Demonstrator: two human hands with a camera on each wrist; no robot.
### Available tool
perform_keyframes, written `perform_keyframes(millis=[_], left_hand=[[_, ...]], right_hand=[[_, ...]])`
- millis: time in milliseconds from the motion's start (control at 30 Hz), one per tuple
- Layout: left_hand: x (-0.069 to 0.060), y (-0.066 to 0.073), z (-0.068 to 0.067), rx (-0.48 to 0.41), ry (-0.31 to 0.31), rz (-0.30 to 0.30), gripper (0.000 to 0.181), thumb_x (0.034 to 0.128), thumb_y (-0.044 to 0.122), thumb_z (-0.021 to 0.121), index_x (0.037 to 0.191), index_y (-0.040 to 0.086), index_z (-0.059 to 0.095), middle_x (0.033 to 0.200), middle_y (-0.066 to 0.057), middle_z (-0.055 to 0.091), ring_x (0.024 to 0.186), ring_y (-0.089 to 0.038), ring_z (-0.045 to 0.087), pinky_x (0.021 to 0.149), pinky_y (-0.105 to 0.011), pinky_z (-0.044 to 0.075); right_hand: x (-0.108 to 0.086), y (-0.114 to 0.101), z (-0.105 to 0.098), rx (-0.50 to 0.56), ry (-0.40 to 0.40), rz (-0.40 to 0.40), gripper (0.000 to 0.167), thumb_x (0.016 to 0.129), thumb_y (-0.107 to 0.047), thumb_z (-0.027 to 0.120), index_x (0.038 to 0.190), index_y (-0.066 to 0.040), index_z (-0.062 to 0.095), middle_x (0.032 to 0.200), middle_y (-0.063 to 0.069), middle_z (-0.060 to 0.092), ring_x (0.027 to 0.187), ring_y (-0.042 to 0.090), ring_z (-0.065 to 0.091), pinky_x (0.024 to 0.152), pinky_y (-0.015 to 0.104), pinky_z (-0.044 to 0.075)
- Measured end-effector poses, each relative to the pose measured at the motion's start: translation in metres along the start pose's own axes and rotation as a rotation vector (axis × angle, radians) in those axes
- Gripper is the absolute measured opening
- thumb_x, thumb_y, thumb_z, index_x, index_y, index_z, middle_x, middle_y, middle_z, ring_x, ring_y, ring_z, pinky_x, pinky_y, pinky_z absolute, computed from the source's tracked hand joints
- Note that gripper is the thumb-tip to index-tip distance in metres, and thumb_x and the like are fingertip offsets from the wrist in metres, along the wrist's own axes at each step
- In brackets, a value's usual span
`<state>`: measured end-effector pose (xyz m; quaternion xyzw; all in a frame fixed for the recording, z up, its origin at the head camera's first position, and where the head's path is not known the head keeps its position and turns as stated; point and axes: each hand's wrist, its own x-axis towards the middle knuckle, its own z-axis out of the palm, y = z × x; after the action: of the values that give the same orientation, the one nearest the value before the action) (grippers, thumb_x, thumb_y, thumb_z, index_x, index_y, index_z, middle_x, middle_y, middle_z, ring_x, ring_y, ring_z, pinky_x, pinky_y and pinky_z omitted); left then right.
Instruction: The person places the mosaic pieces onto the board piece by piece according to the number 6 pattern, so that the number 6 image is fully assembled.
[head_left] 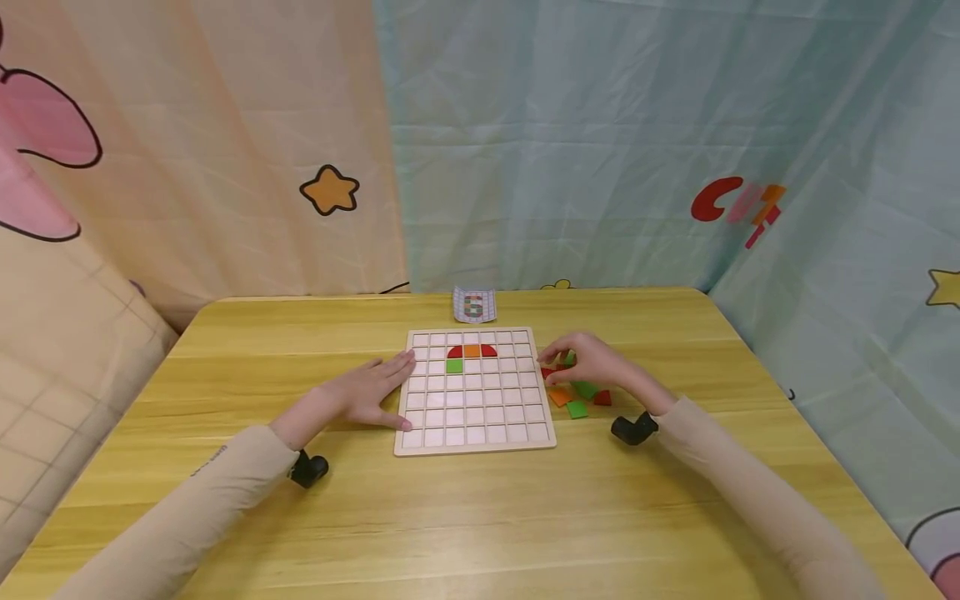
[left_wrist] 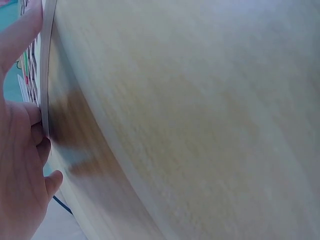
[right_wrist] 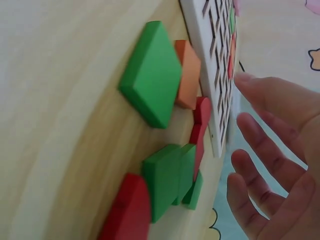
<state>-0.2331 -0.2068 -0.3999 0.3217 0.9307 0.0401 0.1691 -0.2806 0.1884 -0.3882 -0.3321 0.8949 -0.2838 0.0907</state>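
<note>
A pale wooden grid board (head_left: 476,417) lies on the table. In its upper rows sit a red curved piece (head_left: 455,352), an orange square (head_left: 472,351), another red curved piece (head_left: 488,352) and, below, a green square (head_left: 454,366). The left hand (head_left: 371,390) rests with spread fingers on the board's left edge. To the right of the board, the right hand (head_left: 592,364) hovers above loose pieces, its fingers loosely bent with nothing visible between them. Under and near it lie an orange piece (right_wrist: 189,75), several green pieces (right_wrist: 155,75) and red pieces (right_wrist: 130,212).
Behind the board stands a small printed card (head_left: 474,307) with a coloured figure on a grid. Patterned curtains (head_left: 570,150) hang along the far edge of the wooden table (head_left: 465,525). Black camera mounts (head_left: 633,429) are worn on both wrists.
</note>
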Motion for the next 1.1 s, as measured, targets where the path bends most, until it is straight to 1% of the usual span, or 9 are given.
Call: perform_keyframes(millis=[133, 300, 400, 533, 600, 700, 800, 900, 1100], left_hand=[[0.000, 0.000, -0.001, -0.001, -0.002, -0.007, 0.108, 0.0838, 0.069, 0.054, 0.154, 0.001, 0.008, 0.162, -0.015, -0.001, 0.150, -0.030, 0.007, 0.120, -0.054, 0.012], [-0.001, 0.001, -0.002, -0.007, 0.002, -0.008, 0.108, 0.0837, 0.068, 0.055, 0.154, 0.001, 0.008, 0.162, -0.015, 0.000, 0.150, -0.031, 0.007, 0.120, -0.055, 0.012], [-0.001, 0.000, -0.002, -0.002, 0.005, -0.003, 0.107, 0.0840, 0.068, 0.054, 0.154, 0.000, 0.009, 0.162, -0.016, 0.001, 0.150, -0.032, 0.008, 0.120, -0.055, 0.012], [-0.003, 0.001, -0.003, 0.002, -0.002, -0.009, 0.108, 0.0840, 0.069, 0.054, 0.154, 0.000, 0.009, 0.162, -0.016, 0.001, 0.150, -0.031, 0.007, 0.120, -0.055, 0.012], [-0.004, 0.001, -0.004, -0.005, -0.004, -0.012, 0.108, 0.0840, 0.068, 0.055, 0.153, 0.000, 0.009, 0.162, -0.016, 0.000, 0.150, -0.031, 0.007, 0.120, -0.055, 0.012], [-0.004, 0.001, -0.004, -0.002, -0.008, -0.016, 0.108, 0.0841, 0.068, 0.055, 0.154, 0.000, 0.008, 0.162, -0.016, 0.000, 0.150, -0.032, 0.007, 0.120, -0.055, 0.012], [-0.004, 0.001, -0.004, 0.006, -0.013, -0.021, 0.108, 0.0838, 0.069, 0.054, 0.154, 0.001, 0.008, 0.162, -0.015, -0.001, 0.150, -0.031, 0.006, 0.120, -0.054, 0.012], [-0.003, 0.001, -0.003, 0.016, -0.018, -0.023, 0.108, 0.0836, 0.070, 0.053, 0.154, 0.002, 0.007, 0.163, -0.014, -0.001, 0.150, -0.029, 0.007, 0.121, -0.053, 0.012], [-0.002, 0.003, -0.004, 0.016, -0.017, -0.017, 0.107, 0.0841, 0.069, 0.053, 0.154, 0.002, 0.008, 0.163, -0.014, 0.000, 0.150, -0.029, 0.008, 0.121, -0.052, 0.013]], right_hand=[[-0.007, 0.003, 0.001, -0.020, -0.028, -0.026, 0.029, 0.081, -0.020, 0.077, 0.107, -0.008, 0.073, 0.102, 0.004, 0.072, 0.088, 0.018, 0.062, 0.077, 0.034, 0.054], [-0.012, 0.009, 0.003, 0.033, -0.070, -0.041, 0.029, 0.082, -0.020, 0.077, 0.108, -0.010, 0.073, 0.106, 0.003, 0.072, 0.094, 0.017, 0.065, 0.082, 0.035, 0.055], [-0.016, 0.013, 0.004, 0.056, -0.084, -0.048, 0.028, 0.081, -0.023, 0.078, 0.106, -0.011, 0.073, 0.104, 0.002, 0.072, 0.094, 0.015, 0.065, 0.077, 0.031, 0.053], [-0.019, 0.014, 0.006, 0.041, -0.089, -0.058, 0.027, 0.080, -0.026, 0.079, 0.104, -0.014, 0.074, 0.100, -0.001, 0.071, 0.089, 0.013, 0.063, 0.069, 0.024, 0.048], [-0.020, 0.014, 0.007, 0.024, -0.093, -0.062, 0.026, 0.080, -0.027, 0.078, 0.103, -0.015, 0.074, 0.099, -0.002, 0.071, 0.089, 0.011, 0.062, 0.071, 0.024, 0.048], [-0.020, 0.012, 0.008, 0.000, -0.097, -0.069, 0.025, 0.081, -0.029, 0.077, 0.102, -0.016, 0.073, 0.100, -0.003, 0.070, 0.091, 0.010, 0.062, 0.077, 0.026, 0.050], [-0.020, 0.011, 0.010, -0.032, -0.086, -0.081, 0.023, 0.082, -0.029, 0.076, 0.102, -0.016, 0.074, 0.099, -0.003, 0.070, 0.091, 0.011, 0.062, 0.082, 0.029, 0.052], [-0.020, 0.010, 0.011, -0.052, -0.066, -0.077, 0.022, 0.083, -0.029, 0.075, 0.101, -0.016, 0.074, 0.098, -0.003, 0.070, 0.092, 0.013, 0.061, 0.083, 0.031, 0.052], [-0.023, 0.012, 0.011, -0.081, -0.035, -0.051, 0.021, 0.082, -0.031, 0.076, 0.100, -0.019, 0.075, 0.098, -0.005, 0.069, 0.093, 0.014, 0.057, 0.085, 0.034, 0.047]])
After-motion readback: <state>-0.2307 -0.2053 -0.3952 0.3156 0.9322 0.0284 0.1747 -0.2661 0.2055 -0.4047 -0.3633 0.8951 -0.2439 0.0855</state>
